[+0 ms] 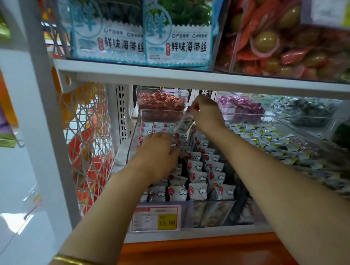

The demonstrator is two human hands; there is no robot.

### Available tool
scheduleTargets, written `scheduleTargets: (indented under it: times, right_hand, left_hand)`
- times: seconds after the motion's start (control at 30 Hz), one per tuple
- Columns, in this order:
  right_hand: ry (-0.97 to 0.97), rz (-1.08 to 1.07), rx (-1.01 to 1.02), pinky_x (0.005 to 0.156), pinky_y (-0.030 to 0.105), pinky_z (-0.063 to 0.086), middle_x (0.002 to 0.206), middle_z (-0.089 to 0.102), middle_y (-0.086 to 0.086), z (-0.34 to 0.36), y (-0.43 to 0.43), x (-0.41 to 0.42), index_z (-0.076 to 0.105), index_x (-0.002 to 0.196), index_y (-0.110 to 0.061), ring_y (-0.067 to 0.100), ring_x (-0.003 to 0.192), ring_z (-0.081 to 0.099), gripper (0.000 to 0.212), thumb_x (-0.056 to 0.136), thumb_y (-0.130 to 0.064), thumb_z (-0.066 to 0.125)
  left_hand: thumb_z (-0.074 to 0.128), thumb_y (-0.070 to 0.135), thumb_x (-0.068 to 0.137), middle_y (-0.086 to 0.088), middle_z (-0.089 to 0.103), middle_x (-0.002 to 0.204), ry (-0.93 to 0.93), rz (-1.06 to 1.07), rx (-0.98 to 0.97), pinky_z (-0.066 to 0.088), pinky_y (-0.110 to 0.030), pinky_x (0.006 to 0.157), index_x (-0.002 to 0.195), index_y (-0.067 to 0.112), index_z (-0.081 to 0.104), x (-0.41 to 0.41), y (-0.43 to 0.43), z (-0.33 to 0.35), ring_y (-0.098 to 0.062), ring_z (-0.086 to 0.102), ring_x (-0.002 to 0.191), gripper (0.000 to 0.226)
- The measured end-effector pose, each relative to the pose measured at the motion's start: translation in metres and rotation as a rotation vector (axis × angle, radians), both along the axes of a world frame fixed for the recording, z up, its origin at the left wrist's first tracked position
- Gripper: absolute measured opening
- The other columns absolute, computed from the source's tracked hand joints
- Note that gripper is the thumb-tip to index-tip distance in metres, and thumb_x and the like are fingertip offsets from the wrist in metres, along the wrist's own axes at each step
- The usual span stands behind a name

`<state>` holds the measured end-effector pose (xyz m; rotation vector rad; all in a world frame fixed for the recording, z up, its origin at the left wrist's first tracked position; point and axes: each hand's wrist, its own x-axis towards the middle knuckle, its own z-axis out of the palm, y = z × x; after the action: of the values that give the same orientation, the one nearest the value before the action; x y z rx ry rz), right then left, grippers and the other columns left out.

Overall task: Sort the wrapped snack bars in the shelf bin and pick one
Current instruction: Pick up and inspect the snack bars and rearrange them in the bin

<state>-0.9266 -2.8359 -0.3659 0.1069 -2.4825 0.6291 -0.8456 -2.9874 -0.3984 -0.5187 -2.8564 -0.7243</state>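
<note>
White wrapped snack bars [196, 190] stand in rows in the clear plastic shelf bin [213, 213]. The right hand [206, 113] pinches one bar [183, 122] above its rear edge. The left hand [159, 151] rests on the left rows, grip unclear.

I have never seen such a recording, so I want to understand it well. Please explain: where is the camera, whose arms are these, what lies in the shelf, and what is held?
There is no machine here: a person works with two bare hands. The single picture comes from a camera worn on the person's head, looking forward and down, so both arms enter from below.

In front is a shop shelf. On it a clear bin holds rows of white wrapped snack bars standing on edge, with a price tag at its front.

The left hand rests on the bars; whether its fingers grip one, I cannot tell. The right hand is raised above the bin and pinches one lifted bar by its top end.

Behind stands a small clear box of red-wrapped sweets.
</note>
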Motion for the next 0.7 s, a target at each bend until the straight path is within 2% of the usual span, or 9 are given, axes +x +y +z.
scheduleTargets:
  times: [0.1, 0.17, 0.23, 0.3, 0.37, 0.43, 0.5, 0.57, 0.7]
  right_hand:
    - [0.16, -0.003, -0.203, 0.066, 0.025, 0.038, 0.096, 0.061, 0.011, 0.004, 0.007, 0.039, 0.057, 0.098, -0.003, 0.018, 0.081, 0.053, 0.009, 0.095, -0.008, 0.05]
    - [0.22, 0.027, -0.399, 0.061, 0.019, 0.039, 0.089, 0.059, 0.007, -0.001, 0.011, 0.07, 0.054, 0.091, -0.008, 0.017, 0.077, 0.054, 0.005, 0.094, -0.008, 0.051]
    - [0.202, 0.077, -0.637, 0.047, 0.013, 0.04, 0.082, 0.058, 0.005, -0.007, 0.014, 0.101, 0.05, 0.086, -0.011, 0.014, 0.061, 0.058, 0.009, 0.095, -0.008, 0.051]
    - [0.112, 0.12, -0.823, 0.042, 0.015, 0.044, 0.08, 0.061, 0.005, -0.013, 0.018, 0.125, 0.053, 0.09, -0.007, 0.005, 0.046, 0.057, 0.006, 0.095, -0.009, 0.051]
    - [0.042, 0.169, -0.961, 0.048, 0.019, 0.051, 0.079, 0.062, 0.006, -0.018, 0.02, 0.142, 0.056, 0.09, -0.003, 0.005, 0.047, 0.058, 0.008, 0.095, -0.008, 0.051]
    - [0.003, 0.24, -1.107, 0.051, 0.021, 0.053, 0.08, 0.063, 0.007, -0.021, 0.021, 0.155, 0.058, 0.086, -0.003, 0.007, 0.052, 0.061, 0.01, 0.094, -0.006, 0.052]
    - [-0.047, 0.305, -1.231, 0.054, 0.021, 0.053, 0.082, 0.066, 0.01, -0.023, 0.023, 0.166, 0.06, 0.083, -0.004, 0.01, 0.057, 0.063, 0.011, 0.092, -0.007, 0.055]
    - [-0.098, 0.358, -1.329, 0.056, 0.022, 0.054, 0.08, 0.07, 0.009, -0.025, 0.025, 0.172, 0.063, 0.081, -0.005, 0.012, 0.061, 0.064, 0.011, 0.089, -0.008, 0.057]
    - [-0.136, 0.345, -1.352, 0.053, 0.022, 0.054, 0.077, 0.074, 0.005, -0.029, 0.031, 0.178, 0.065, 0.08, -0.004, 0.011, 0.06, 0.064, 0.009, 0.087, -0.007, 0.059]
  left_hand:
    - [0.043, 0.021, 0.097, -0.014, 0.045, 0.135, 0.063, 0.048, 0.161, 0.041, -0.033, 0.094, 0.134, 0.007, 0.042, 0.007, 0.0, 0.004, -0.028, 0.049, 0.116, 0.039]
    - [0.044, 0.022, 0.097, -0.014, 0.049, 0.133, 0.074, 0.068, 0.272, 0.047, -0.036, 0.088, 0.138, 0.01, 0.037, 0.014, 0.0, 0.008, -0.028, 0.055, 0.108, 0.044]
    - [0.045, 0.023, 0.097, -0.011, 0.055, 0.126, 0.047, 0.056, 0.381, 0.05, -0.037, 0.084, 0.138, 0.011, 0.038, 0.024, 0.0, 0.009, -0.025, 0.059, 0.098, 0.043]
    - [0.046, 0.025, 0.097, -0.008, 0.061, 0.114, -0.025, 0.028, 0.511, 0.052, -0.044, 0.084, 0.128, 0.01, 0.047, 0.033, 0.0, 0.008, -0.024, 0.063, 0.091, 0.035]
    - [0.047, 0.021, 0.096, -0.008, 0.066, 0.1, -0.126, -0.021, 0.7, 0.056, -0.043, 0.081, 0.111, 0.009, 0.058, 0.04, 0.001, 0.007, -0.021, 0.067, 0.086, 0.022]
    - [0.049, 0.016, 0.095, -0.01, 0.067, 0.091, -0.208, -0.051, 0.859, 0.058, -0.03, 0.073, 0.096, 0.006, 0.063, 0.045, 0.001, 0.006, -0.017, 0.067, 0.08, 0.017]
    - [0.052, 0.014, 0.094, -0.012, 0.066, 0.088, -0.267, -0.056, 0.961, 0.057, -0.021, 0.066, 0.093, 0.002, 0.064, 0.049, -0.001, 0.004, -0.016, 0.067, 0.079, 0.017]
    - [0.056, 0.016, 0.091, -0.01, 0.065, 0.087, -0.317, -0.052, 1.027, 0.056, -0.019, 0.062, 0.092, 0.004, 0.064, 0.052, -0.003, 0.003, -0.017, 0.065, 0.08, 0.015]
    - [0.063, 0.017, 0.084, -0.004, 0.06, 0.077, -0.368, -0.036, 1.121, 0.055, -0.019, 0.058, 0.082, 0.008, 0.061, 0.054, -0.004, 0.003, -0.013, 0.061, 0.071, 0.01]
